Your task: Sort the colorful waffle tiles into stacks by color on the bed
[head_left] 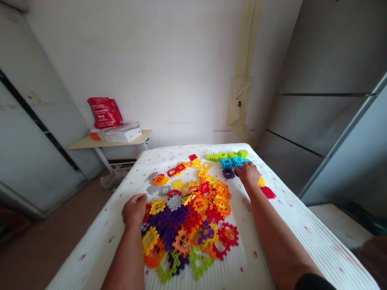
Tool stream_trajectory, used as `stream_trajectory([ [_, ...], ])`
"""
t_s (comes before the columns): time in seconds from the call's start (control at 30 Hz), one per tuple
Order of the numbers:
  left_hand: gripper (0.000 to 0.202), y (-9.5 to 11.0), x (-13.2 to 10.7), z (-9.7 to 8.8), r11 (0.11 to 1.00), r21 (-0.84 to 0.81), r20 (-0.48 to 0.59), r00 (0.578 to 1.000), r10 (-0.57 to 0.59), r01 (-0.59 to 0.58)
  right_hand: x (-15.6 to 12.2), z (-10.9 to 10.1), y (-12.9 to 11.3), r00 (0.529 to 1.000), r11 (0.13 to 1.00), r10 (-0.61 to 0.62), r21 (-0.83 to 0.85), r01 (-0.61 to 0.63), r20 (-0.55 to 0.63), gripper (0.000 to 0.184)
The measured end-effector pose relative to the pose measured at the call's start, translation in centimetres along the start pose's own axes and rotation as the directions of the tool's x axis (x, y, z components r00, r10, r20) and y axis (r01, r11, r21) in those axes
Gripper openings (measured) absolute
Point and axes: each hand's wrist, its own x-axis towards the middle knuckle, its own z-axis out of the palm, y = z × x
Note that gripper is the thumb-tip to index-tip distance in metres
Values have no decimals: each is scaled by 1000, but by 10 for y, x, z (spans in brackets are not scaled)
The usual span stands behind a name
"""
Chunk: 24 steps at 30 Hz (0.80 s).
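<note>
A loose heap of plastic interlocking tiles with toothed edges covers the middle of the bed-like surface; purple tiles (169,221), orange tiles (183,241) and green tiles (201,262) show in it. At the heap's left edge is my left hand (134,209), fingers curled inward; whatever they hold is hidden. Farther off on the right, my right hand (249,175) is closed on a purple tile (238,169), mostly covered by the fingers. Just left of it lies another purple piece (228,173). Behind stand blue stacks (226,163) and a row of light green stacks (223,155).
Beyond my right wrist lie a red tile (268,192) and a yellow tile (261,182). A small side table (81,142) at the left holds a white box (131,134) and a red package (104,112). Grey cabinets (320,117) stand at the right.
</note>
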Motion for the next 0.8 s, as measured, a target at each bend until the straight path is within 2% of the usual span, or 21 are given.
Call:
stream_trajectory([
  [0.07, 34, 1, -1, 0, 999, -26, 13, 1000, -23, 23, -1, -10, -13, 996, 991, -73, 106, 78, -47, 34],
  [0.13, 35, 1, -1, 0, 998, -44, 19, 999, -43, 44, -6, -23, -31, 974, 936, -222, 270, 225, -40, 27],
  [0.17, 35, 1, -1, 0, 997, -50, 21, 998, -51, 52, -11, -29, -42, 944, 876, -329, 368, 311, -14, 23],
  [0.2, 34, 2, -1, -1, 997, -55, 23, 998, -56, 57, -19, -35, -53, 888, 788, -459, 471, 397, 18, 21],
  [0.23, 34, 2, -1, -1, 996, -60, 25, 998, -60, 61, -28, -41, -64, 805, 678, -591, 569, 465, 46, 19],
  [0.3, 34, 3, -2, -2, 995, -70, 30, 998, -63, 65, -51, -50, -84, 578, 465, -810, 715, 523, 104, 16],
  [0.33, 35, 3, -2, -2, 995, -74, 31, 997, -64, 66, -64, -54, -92, 463, 397, -876, 749, 531, 135, 16],
  [0.37, 35, 3, -2, -2, 995, -78, 30, 997, -65, 68, -76, -57, -99, 375, 349, -915, 759, 549, 150, 17],
  [0.43, 36, 3, -2, -1, 994, -80, 27, 997, -68, 70, -98, -60, -110, 258, 295, -952, 722, 626, 166, 18],
  [0.5, 36, 3, -2, -1, 994, -78, 23, 997, -69, 70, -114, -61, -117, 213, 282, -959, 638, 716, 184, 21],
  [0.63, 34, 3, -2, 0, 996, -64, 16, 998, -62, 63, -129, -54, -124, 218, 300, -952, 500, 812, 217, 24],
  [0.8, 34, 1, -1, 0, 999, -25, -6, 1000, -28, 27, -132, -43, -124, 190, 281, -952, 442, 852, 239, 17],
])
